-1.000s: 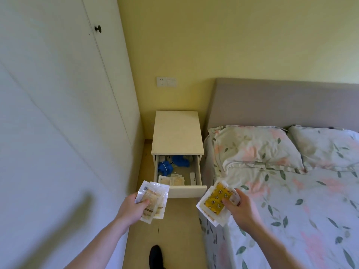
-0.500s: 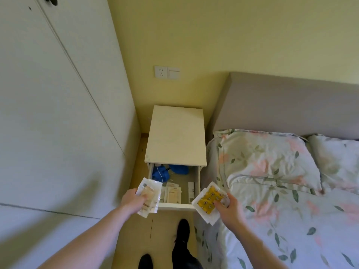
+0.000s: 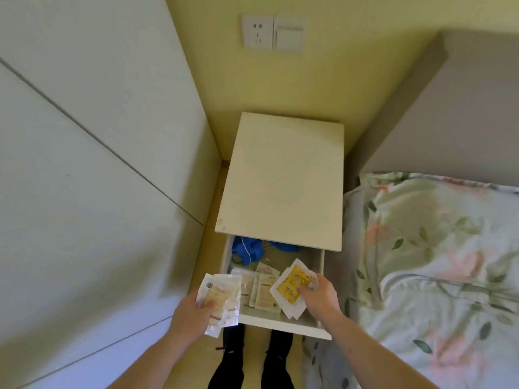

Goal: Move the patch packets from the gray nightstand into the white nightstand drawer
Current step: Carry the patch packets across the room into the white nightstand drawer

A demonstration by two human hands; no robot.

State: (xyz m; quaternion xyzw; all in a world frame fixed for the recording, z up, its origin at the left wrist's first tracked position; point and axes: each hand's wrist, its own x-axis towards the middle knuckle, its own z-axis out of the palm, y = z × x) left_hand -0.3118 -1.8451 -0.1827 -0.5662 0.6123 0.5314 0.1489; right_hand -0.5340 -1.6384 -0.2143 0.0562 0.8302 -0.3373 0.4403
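1. My left hand (image 3: 193, 313), at 7 o'clock of the open drawer (image 3: 280, 322), pinches a fan of pale packets (image 3: 222, 296) between thumb and curled fingers; the fan overhangs the drawer's left front corner, partly outside it.
2. My right hand (image 3: 320, 294), at 5 o'clock, pinches the yellow packets (image 3: 292, 284) inside the drawer opening, tilted, just above the floor of it.
3. More packets (image 3: 264, 290) already lie flat in the drawer, between my two hands; blue cloth (image 3: 250, 248) sits at 12 o'clock, under the white nightstand (image 3: 280, 178) top.
4. Risk, as I judge it: if I release the left fan here, the outer packets slide past the front edge to the floor by my shoes (image 3: 233, 357).
5. Risk: the glossy packets may slip apart in a loose pinch.
6. The gray nightstand is not visible.
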